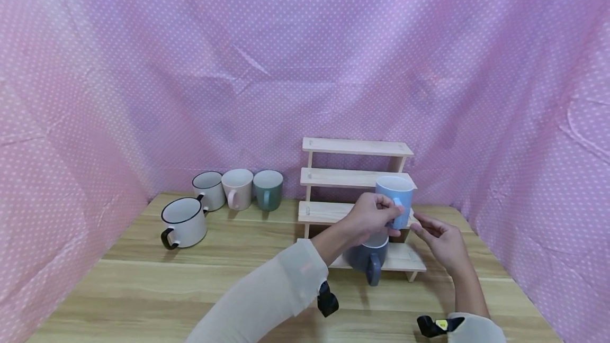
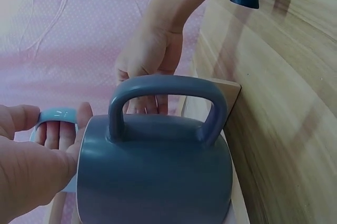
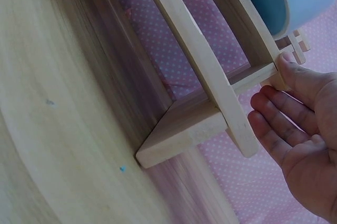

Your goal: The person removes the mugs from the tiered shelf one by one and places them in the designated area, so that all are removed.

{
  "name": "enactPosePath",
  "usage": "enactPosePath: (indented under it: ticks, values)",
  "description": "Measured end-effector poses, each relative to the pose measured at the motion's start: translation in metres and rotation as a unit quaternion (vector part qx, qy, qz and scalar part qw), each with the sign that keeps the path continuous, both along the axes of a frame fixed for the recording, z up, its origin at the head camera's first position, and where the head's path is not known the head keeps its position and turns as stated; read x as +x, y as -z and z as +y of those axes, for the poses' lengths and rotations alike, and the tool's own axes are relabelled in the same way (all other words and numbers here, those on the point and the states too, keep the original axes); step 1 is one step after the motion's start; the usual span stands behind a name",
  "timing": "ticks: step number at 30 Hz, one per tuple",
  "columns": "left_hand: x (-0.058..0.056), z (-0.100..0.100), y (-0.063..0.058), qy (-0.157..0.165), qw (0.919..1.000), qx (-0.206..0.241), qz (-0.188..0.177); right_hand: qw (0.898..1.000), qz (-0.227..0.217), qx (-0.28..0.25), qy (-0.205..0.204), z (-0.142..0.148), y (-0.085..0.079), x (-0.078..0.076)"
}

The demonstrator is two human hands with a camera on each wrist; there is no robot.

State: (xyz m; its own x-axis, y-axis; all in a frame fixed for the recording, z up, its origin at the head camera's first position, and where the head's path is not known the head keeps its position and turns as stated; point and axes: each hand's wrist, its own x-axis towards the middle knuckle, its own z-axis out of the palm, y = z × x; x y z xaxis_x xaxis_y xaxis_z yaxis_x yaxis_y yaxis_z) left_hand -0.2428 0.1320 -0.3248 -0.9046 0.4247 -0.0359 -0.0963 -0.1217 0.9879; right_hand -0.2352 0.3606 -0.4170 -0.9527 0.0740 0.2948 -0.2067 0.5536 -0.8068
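A light blue mug is upright at the right end of the stepped wooden rack, overlapping its second-lowest step. My left hand pinches the mug's handle, its wrist bent across the front of the rack. On the lowest step sits a dark grey-blue mug, partly hidden by my left hand in the head view, its handle facing me. My right hand is at the rack's right end, thumb and fingertips at the end of a step; the index finger is hidden there.
At the back left of the wooden table stand a green mug, a pale pink mug and a white black-rimmed mug. Another white mug is nearer. A pink dotted cloth hangs behind.
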Motion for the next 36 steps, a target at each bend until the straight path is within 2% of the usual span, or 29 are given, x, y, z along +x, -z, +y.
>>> enactPosePath:
  ticks: [5, 11, 16, 25, 36]
  values:
    - [0.003, -0.001, 0.001, 0.016, 0.9996, 0.021, 0.005, 1.000, 0.007, -0.002, 0.001, 0.000, 0.003, 0.000]
    - [0.001, -0.005, 0.000, 0.043, 0.9976, 0.030, 0.045, 1.000, 0.009, -0.004, 0.005, -0.001, 0.003, 0.000]
    - [0.000, -0.013, -0.005, 0.062, 0.9949, 0.039, 0.069, 1.000, 0.008, -0.002, 0.007, -0.002, 0.001, 0.000]
    - [-0.003, -0.029, -0.015, 0.077, 0.9928, 0.061, 0.069, 1.000, 0.011, 0.005, 0.009, -0.001, 0.001, -0.001]
    - [-0.010, -0.063, -0.026, 0.056, 0.9926, 0.057, 0.092, 0.999, 0.033, -0.006, 0.006, -0.003, 0.002, -0.001]
